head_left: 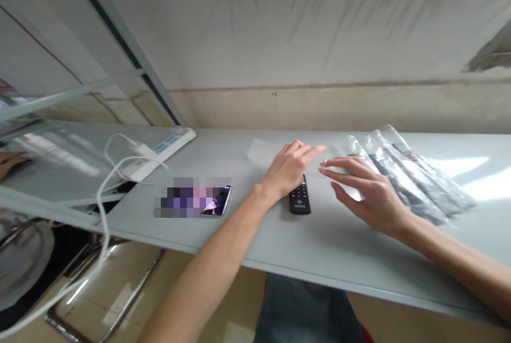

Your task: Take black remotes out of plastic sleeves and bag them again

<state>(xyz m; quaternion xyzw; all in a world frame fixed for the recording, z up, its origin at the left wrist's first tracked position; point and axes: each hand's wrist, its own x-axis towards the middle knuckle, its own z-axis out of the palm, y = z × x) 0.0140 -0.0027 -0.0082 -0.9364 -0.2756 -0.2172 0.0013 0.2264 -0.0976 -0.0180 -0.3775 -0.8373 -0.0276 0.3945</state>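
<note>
A black remote control (300,200) lies on the pale grey table (319,247), its far end under my left hand (289,167). That hand rests on the remote's top with the fingers bent and reaching toward a clear plastic bag (339,159). My right hand (365,188) lies with fingers stretched out flat on the same clear bag, just right of the remote. Whether the left fingers pinch the bag's edge is hard to make out.
A stack of bagged remotes (415,175) lies to the right of my right hand. A phone (217,200) rests left of the remote. A white power strip (159,154) with white cables sits at the back left. A wall runs behind the table.
</note>
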